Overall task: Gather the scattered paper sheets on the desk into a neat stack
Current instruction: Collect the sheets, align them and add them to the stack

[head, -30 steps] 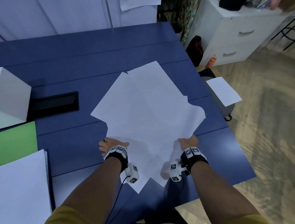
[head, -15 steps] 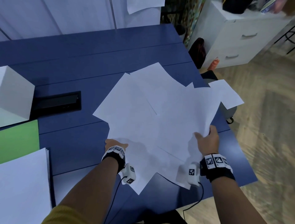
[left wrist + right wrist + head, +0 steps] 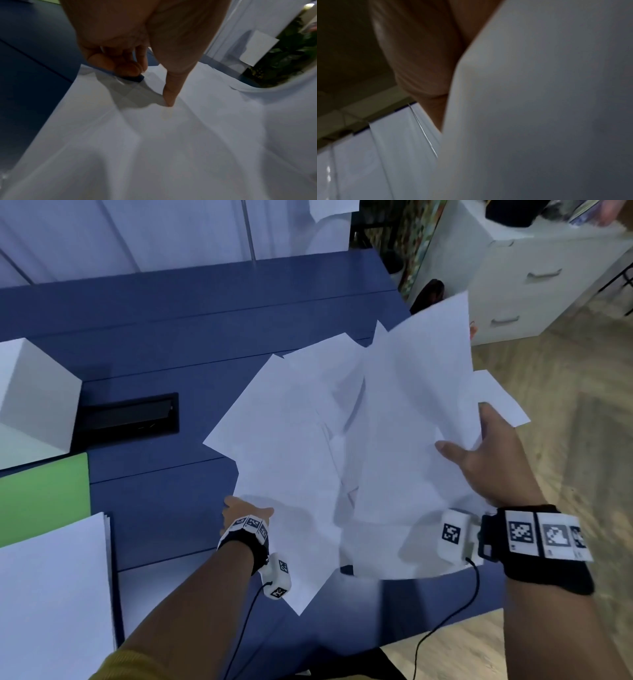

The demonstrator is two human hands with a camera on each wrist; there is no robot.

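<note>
- Head view: the right hand (image 3: 486,460) now holds a bunch of the paper sheets (image 3: 411,422) lifted off the desk (image 3: 154,501) beyond its right edge, thumb on top and fingers hidden beneath. A second ago that hand lay low at the near edge, and half a second ago it was only beginning to raise the right side. The lifted sheets now stand tilted, folding leftward over the flat sheets (image 3: 281,446) that lie near the middle of the desk toward its right edge.
- Head view: the left hand (image 3: 245,513) has stayed at the near left corner of the spread, holding the flat sheets down. I judge it to be the anchor while the right side is swept in, so the gathering is under way but the edges are far from square.
- Head view: off to the left sit a separate white stack (image 3: 51,594) at the near left corner, a green folder (image 3: 41,494), a white box (image 3: 30,395) and a black cable slot (image 3: 126,414).
- Left wrist view: the left thumb (image 3: 169,97) presses its tip onto the top sheet, and the other fingers (image 3: 120,63) are curled at the paper's edge, seemingly tucked under it, a pinch on the pile.
- Right wrist view: paper fills most of the blurred picture, lying against the palm (image 3: 419,60); how the fingers lie cannot be told here.
</note>
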